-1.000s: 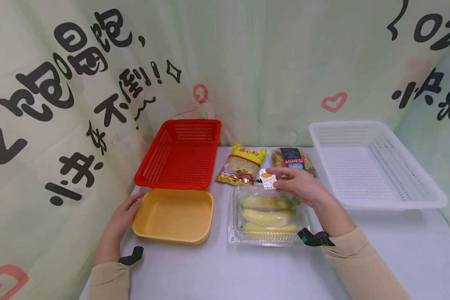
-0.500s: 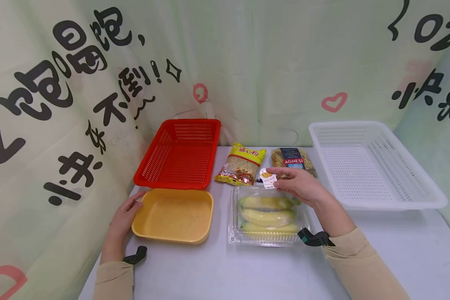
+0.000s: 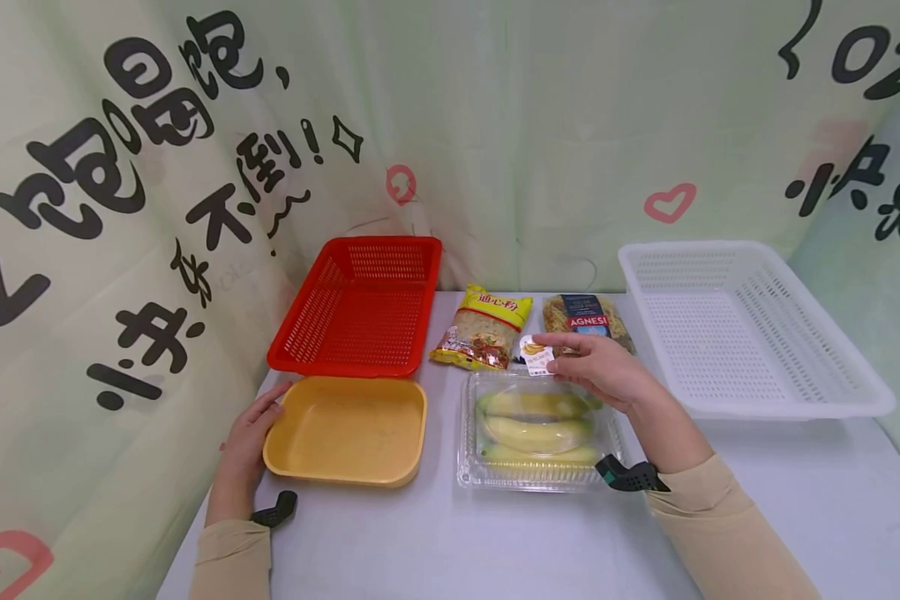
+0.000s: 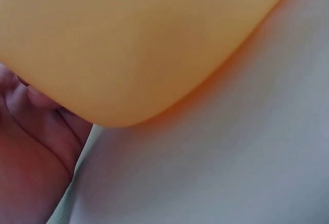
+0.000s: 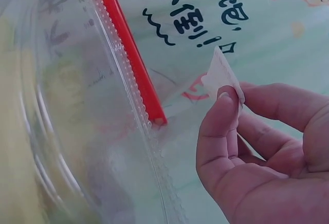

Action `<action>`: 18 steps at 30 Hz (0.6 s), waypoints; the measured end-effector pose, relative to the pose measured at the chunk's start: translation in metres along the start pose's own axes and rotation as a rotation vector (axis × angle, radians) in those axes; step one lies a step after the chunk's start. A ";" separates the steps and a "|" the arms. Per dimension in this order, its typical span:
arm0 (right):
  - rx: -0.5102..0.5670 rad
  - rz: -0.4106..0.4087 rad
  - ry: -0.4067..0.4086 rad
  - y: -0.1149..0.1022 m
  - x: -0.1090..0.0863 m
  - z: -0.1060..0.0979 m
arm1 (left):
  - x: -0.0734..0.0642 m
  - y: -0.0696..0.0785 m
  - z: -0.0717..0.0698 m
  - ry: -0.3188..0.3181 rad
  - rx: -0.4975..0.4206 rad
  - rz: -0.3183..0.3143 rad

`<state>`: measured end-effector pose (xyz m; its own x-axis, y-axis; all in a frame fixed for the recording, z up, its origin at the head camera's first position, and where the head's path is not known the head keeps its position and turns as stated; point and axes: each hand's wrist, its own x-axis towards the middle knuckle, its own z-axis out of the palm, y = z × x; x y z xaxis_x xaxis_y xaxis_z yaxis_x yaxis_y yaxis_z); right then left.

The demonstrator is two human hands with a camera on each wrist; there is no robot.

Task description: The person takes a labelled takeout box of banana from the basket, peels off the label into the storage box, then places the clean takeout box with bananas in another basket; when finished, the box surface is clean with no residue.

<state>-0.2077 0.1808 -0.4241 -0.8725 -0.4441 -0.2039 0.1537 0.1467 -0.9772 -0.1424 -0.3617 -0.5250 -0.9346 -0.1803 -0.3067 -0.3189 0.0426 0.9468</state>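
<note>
My right hand (image 3: pixel 603 372) pinches a small white label (image 3: pixel 537 356) with bananas printed on it, between thumb and forefinger. In the right wrist view the label (image 5: pixel 224 77) shows its pale side, held up off everything. Just below that hand lies a clear plastic clamshell box (image 3: pixel 468 475) with several bananas (image 3: pixel 537 436) inside, its lid down. At the left, my left hand (image 3: pixel 247 437) rests against the left side of a yellow plastic basin (image 3: pixel 348 429). The basin (image 4: pixel 144 44) hides most of its fingers in the left wrist view.
Behind the yellow basin stands a red slotted basket (image 3: pixel 375 308). A yellow-topped pasta bag (image 3: pixel 483 327) and an Agnesi pasta bag (image 3: pixel 581 317) lie at the back. To the right is a large white basket (image 3: pixel 750 333). A printed curtain (image 3: pixel 555 150) encloses the white table (image 3: pixel 450 546).
My left hand and forearm have shifted a little to the right along the yellow basin. The right hand and label have stayed nearly still.
</note>
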 end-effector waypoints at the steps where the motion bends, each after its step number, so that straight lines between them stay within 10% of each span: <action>1: 0.002 0.000 -0.001 0.000 0.000 0.001 | -0.001 -0.001 -0.001 -0.004 -0.015 0.005; 18: -0.081 -0.006 -0.041 -0.021 0.004 0.022 | -0.003 -0.004 0.000 0.017 -0.020 0.041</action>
<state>-0.2039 0.1567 -0.4052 -0.8536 -0.4803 -0.2018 0.1092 0.2138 -0.9708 -0.1383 -0.3610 -0.5281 -0.9439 -0.1957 -0.2662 -0.2772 0.0307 0.9603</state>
